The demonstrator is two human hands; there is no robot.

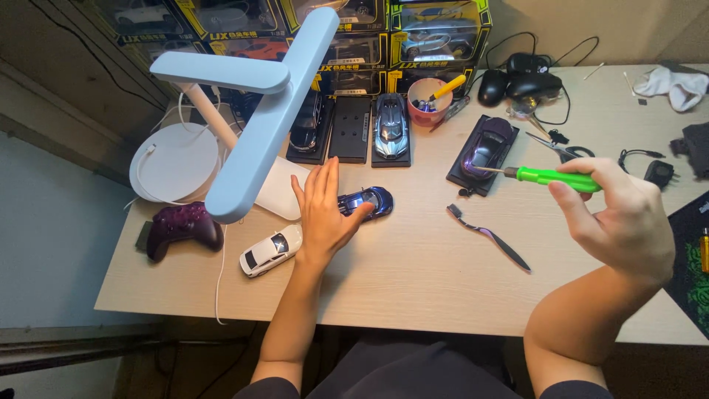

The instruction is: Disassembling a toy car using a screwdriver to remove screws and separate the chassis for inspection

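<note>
Yellow-edged black boxes behind desk

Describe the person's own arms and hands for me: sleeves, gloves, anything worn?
Both hands are bare: the left hand and right hand show no gloves, rings or watch. Forearms are uncovered too. Dark short sleeves show only at the picture's bottom edge, near the upper arms.

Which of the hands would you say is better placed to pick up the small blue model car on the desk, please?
Left, probably. The left hand already rests open against the blue model car, while the right hand is off to the side, its fingers occupied with the green-handled screwdriver.
</note>
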